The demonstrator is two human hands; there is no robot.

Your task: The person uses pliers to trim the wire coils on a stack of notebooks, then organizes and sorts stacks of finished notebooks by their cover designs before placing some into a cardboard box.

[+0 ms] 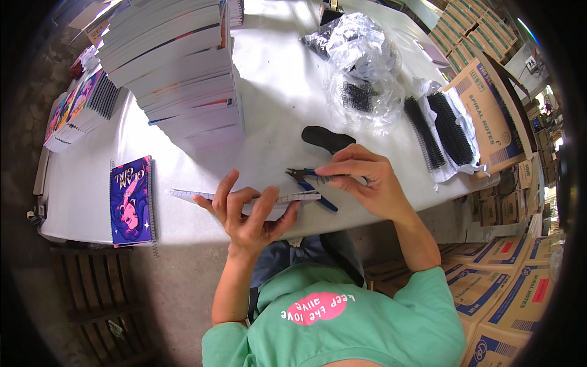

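Note:
My left hand (247, 214) grips a thin white-paged notebook (293, 197) from below, fingers spread along it. The notebook is tilted nearly edge-on, so its cover is hidden. Close to its right end, my right hand (361, 177) is closed in a pinch; what sits between thumb and fingers is too small to make out. Cutting pliers (301, 176) with blue handles show right beside those fingertips, jaws pointing left, one handle running down behind the notebook. Whether my fingers touch the other handle is unclear. A black, rounded flat object (327, 138) lies just beyond my right hand.
A tall stack of notebooks (177, 79) rises at the back left. One spiral notebook with a purple cover (131, 199) lies at the table's left edge; more are piled (82, 113) behind it. Bagged black coils (361, 95), loose black coils (449, 128) and cardboard boxes (489, 122) fill the right.

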